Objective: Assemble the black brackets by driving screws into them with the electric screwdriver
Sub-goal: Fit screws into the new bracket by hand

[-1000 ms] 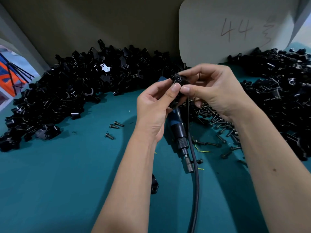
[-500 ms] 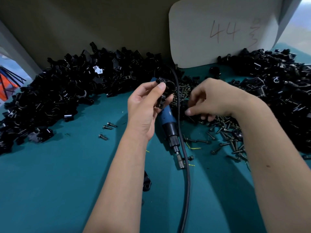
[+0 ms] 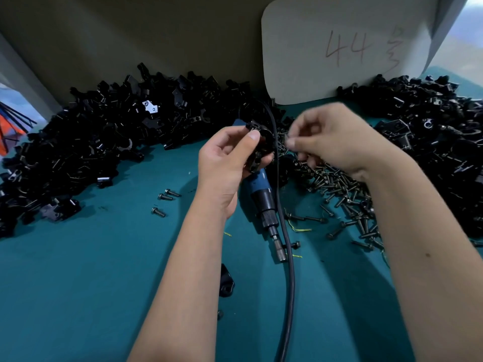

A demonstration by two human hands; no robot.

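Note:
My left hand [image 3: 224, 163] grips a black bracket [image 3: 258, 150] above the table, thumb pressed on its top. My right hand [image 3: 332, 137] is raised just right of it, blurred by motion, with thumb and forefinger pinched together on what looks like a small screw [image 3: 287, 140]. The blue and black electric screwdriver [image 3: 264, 199] lies on the teal mat under my hands, bit pointing toward me, its black cable [image 3: 287, 257] running down to the near edge. A heap of dark screws [image 3: 339, 189] lies beneath my right wrist.
Large piles of black brackets fill the left [image 3: 91, 152] and right [image 3: 431, 142] of the teal mat [image 3: 78, 283]. Three loose screws [image 3: 164, 197] lie left of my forearm. A single bracket [image 3: 226, 282] sits beside my left arm. A white board marked "44" [image 3: 345, 48] leans at the back.
My right hand dropped from the bracket to the screw heap, then rose back toward the bracket with fingers pinched. My left hand kept holding the bracket.

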